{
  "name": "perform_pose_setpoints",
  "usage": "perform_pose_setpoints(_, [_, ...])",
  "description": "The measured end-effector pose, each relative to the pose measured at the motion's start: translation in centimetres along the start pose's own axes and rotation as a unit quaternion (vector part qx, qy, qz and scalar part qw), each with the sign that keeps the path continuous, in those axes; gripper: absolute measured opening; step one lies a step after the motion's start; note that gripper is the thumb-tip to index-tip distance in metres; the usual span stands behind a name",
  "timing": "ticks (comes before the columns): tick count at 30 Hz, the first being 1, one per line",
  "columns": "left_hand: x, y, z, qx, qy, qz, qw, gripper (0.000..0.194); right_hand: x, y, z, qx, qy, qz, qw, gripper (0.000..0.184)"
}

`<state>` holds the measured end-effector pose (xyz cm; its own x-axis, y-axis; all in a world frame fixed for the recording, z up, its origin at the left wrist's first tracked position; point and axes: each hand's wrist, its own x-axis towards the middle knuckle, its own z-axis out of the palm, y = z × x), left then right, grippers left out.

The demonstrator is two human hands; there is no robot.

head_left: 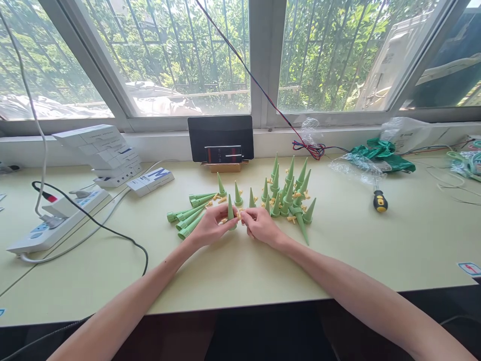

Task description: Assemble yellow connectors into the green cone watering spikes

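My left hand [212, 224] is closed round a green plant-watering spike [230, 206], its pointed end up. Close beside it, my right hand [260, 223] pinches a small yellow valve [240, 215] against the spike's side; whether it is seated there I cannot tell. To the left lie several green spikes [190, 220] on their sides, stacked in a fan. Loose yellow valves [216, 199] are scattered just behind my left hand. Right of my hands stands a group of upright green spikes [288, 193] with yellow valves on or near them; one spike [301, 228] lies tipped over.
At the back a phone [224, 154] leans on a black tablet [221, 133]. White boxes [108, 155] and a power strip [60, 220] with cables stand left. A yellow-black screwdriver [380, 201], a green plastic bag [379, 153] and coiled wires [311, 149] lie right.
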<state>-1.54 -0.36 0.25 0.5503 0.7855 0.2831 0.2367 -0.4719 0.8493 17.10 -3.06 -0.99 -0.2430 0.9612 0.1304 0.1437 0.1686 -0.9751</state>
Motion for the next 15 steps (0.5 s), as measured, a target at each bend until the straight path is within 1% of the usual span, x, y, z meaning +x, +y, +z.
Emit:
perform_pose_setpoints(6, [-0.09, 0.24, 0.05, 0.025, 0.003, 0.015, 1.0, 0.013, -0.2, -0.36, -0.07, 0.064, -0.018, 0.05, 0.997, 0.03])
perform_pose_setpoints(11, [-0.11, 0.32, 0.09, 0.048, 0.002, 0.026, 0.998, 0.012, -0.3, -0.91, -0.22, 0.072, -0.023, 0.073, 0.994, 0.031])
perform_pose_setpoints(15, [-0.08, 0.42, 0.16, 0.065, -0.002, 0.035, 0.997, 0.011, -0.2, -0.87, -0.32, 0.074, -0.027, 0.082, 0.994, 0.032])
